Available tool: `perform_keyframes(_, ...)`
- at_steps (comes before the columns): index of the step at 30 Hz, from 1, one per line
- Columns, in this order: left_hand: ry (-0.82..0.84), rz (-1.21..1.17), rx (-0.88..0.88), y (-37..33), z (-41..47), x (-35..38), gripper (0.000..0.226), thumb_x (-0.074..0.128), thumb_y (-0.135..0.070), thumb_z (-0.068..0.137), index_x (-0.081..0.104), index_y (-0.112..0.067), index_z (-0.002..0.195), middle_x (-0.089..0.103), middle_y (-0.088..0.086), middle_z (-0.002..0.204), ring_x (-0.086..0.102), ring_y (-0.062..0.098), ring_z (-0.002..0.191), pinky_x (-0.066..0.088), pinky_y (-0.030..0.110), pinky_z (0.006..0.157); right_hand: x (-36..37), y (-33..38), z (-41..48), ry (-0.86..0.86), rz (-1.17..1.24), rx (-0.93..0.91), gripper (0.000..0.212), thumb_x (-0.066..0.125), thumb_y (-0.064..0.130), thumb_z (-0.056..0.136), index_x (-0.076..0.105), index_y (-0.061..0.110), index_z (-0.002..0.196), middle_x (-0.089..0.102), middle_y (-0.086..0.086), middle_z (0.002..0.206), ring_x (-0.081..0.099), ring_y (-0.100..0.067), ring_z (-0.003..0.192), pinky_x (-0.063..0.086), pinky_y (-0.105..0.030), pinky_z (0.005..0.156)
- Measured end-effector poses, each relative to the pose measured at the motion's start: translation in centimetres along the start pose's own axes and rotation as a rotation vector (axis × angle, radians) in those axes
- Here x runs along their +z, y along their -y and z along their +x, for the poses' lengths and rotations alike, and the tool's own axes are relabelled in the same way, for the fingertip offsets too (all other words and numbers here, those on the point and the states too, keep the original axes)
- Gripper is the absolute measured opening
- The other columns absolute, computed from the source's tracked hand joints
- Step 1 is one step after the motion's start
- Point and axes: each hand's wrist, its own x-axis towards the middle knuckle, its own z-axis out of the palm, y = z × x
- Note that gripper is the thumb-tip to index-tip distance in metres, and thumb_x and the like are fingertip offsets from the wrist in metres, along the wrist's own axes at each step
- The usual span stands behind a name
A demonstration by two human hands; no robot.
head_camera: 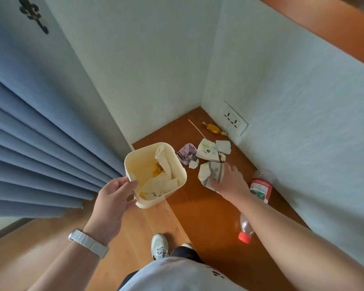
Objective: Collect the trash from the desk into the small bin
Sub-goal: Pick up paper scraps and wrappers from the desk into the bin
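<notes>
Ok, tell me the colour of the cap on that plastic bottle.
Red cap on the clear bottle, seen in the head view.

Red label on the plastic bottle [260,189] with print too small to read, no other legible text

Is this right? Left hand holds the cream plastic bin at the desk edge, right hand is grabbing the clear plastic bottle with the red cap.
Not quite. The head view shows the right hand closing on a crumpled patterned paper wrapper, not the clear plastic bottle with the red cap, which lies untouched beside the forearm. The left hand does hold the cream plastic bin at the desk edge.
</notes>
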Motion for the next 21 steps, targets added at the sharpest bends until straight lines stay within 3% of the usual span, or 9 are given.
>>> perform_keyframes(7, 0.014, 0.034, -0.008, 0.4, 0.0, 1.1, 0.020, 0.067, -0.019, 0.098, 0.070, -0.006, 0.113, 0.081, 0.016, 0.107, 0.076, 0.031, 0.100, 0.056, 0.040, 0.084, 0.9, 0.3, 0.4, -0.016, 0.229, 0.130, 0.091, 0.076, 0.045, 0.076, 0.018, 0.026, 0.144, 0.044, -0.007, 0.131, 0.050, -0.028, 0.119, 0.055, -0.044, 0.084)
perform_keyframes(13, 0.038, 0.059, 0.001, 0.0, 0.0, 1.6, 0.020, 0.067, -0.021, 0.098, 0.070, -0.008, 0.114, 0.083, 0.011, 0.104, 0.077, 0.028, 0.099, 0.057, 0.039, 0.084, 0.7, 0.6, -0.1, -0.107, 0.427, 0.112, 0.046, 0.068, 0.038, 0.085, 0.042, 0.024, 0.120, 0.054, 0.002, 0.109, 0.060, -0.012, 0.089, 0.059, -0.037, 0.070)
perform_keyframes(17, 0.049, 0.046, 0.007, -0.6, 0.0, 1.6, 0.019, 0.068, -0.022, 0.098, 0.070, -0.009, 0.112, 0.083, 0.010, 0.104, 0.077, 0.025, 0.101, 0.058, 0.042, 0.090, -0.2, 1.0, -1.0, -0.095, 0.320, 0.066, 0.022, 0.060, 0.026, 0.091, 0.052, 0.019, 0.111, 0.057, 0.003, 0.098, 0.060, -0.014, 0.089, 0.057, -0.035, 0.074)
perform_keyframes(21, 0.073, 0.034, 0.020, -1.0, 0.0, 1.5, 0.018, 0.069, -0.022, 0.098, 0.071, -0.010, 0.111, 0.084, 0.005, 0.100, 0.077, 0.022, 0.101, 0.059, 0.044, 0.094, -2.0, 2.0, -2.6, -0.122, 0.377, -0.008, 0.014, 0.061, 0.028, 0.093, 0.055, 0.023, 0.105, 0.060, 0.006, 0.096, 0.060, -0.010, 0.084, 0.058, -0.036, 0.072)
